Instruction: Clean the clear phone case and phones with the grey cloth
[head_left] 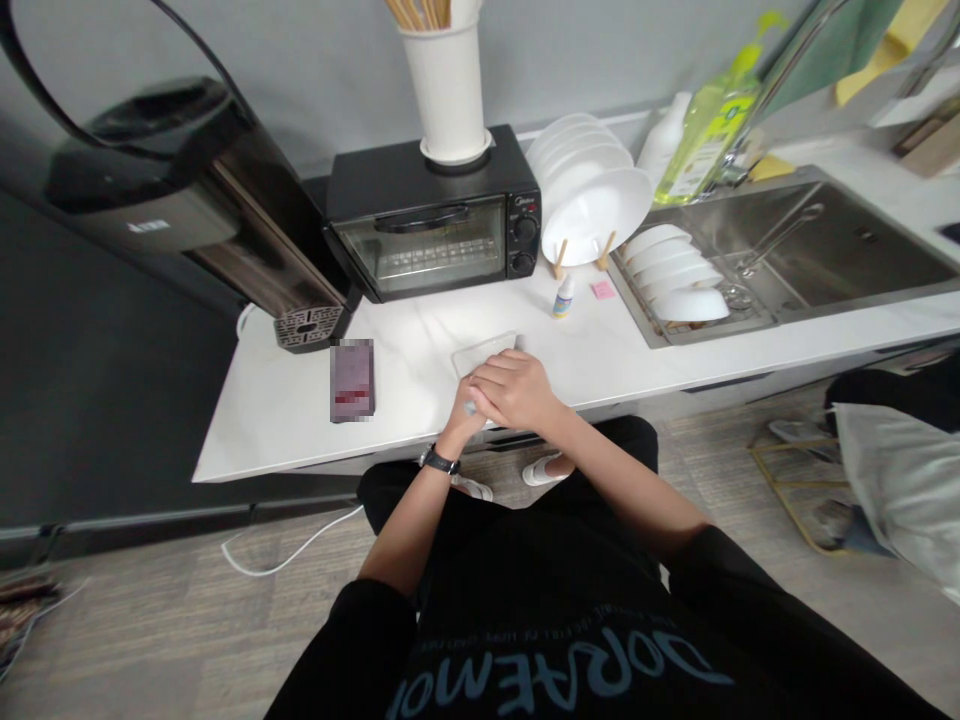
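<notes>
My right hand is closed over my left hand, above the counter's front edge. The fingers of both are pressed together, and most of the left ones are hidden beneath the right. A small pale grey-blue bit shows at my left hand; what it belongs to is unclear. Just behind the hands a clear, flat rectangular piece lies on the white counter, partly covered by them. A small greyish object is beside my right fingertips. Farther back stands a small white bottle with a coloured label.
A pink note lies near white plates in a rack. Behind are a black toaster oven and a dispenser. A blurred-out flat object is at left. Bowls stand by the sink at right.
</notes>
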